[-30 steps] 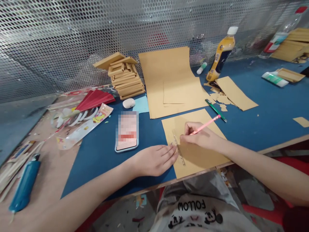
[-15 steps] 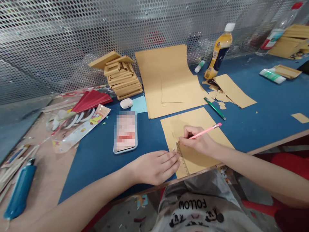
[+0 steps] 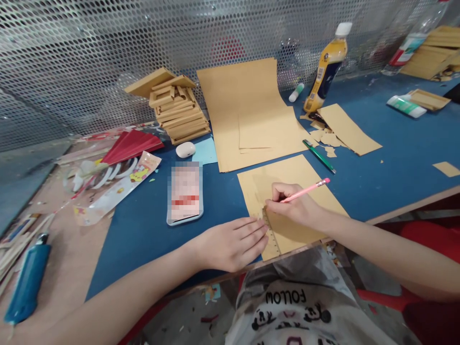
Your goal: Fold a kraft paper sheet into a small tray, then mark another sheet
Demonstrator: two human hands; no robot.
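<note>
A tan paper sheet [image 3: 305, 235] lies at the table's front edge. My right hand [image 3: 293, 203] is closed on a pink pencil [image 3: 305, 190], its hidden tip near a clear ruler [image 3: 272, 239] that lies on the sheet. Flat across the ruler and the sheet's left side rests my left hand [image 3: 233, 243], fingers stretched out side by side. Just beyond the sheet is a green pen or cutter [image 3: 319, 156]. Larger tan sheets [image 3: 247, 96] lean against the mesh behind.
Left of the sheet are a phone [image 3: 185, 191], a white case [image 3: 186, 150] and a stack of folded card pieces [image 3: 183, 115]. A blue cutter [image 3: 28, 278] lies far left. A yellow bottle [image 3: 327, 67] and paper scraps [image 3: 328, 139] are at the back right.
The view has shifted slightly, so most things on the table appear a little higher. Both hands hold nearly the same places, the right still gripping the pencil.
</note>
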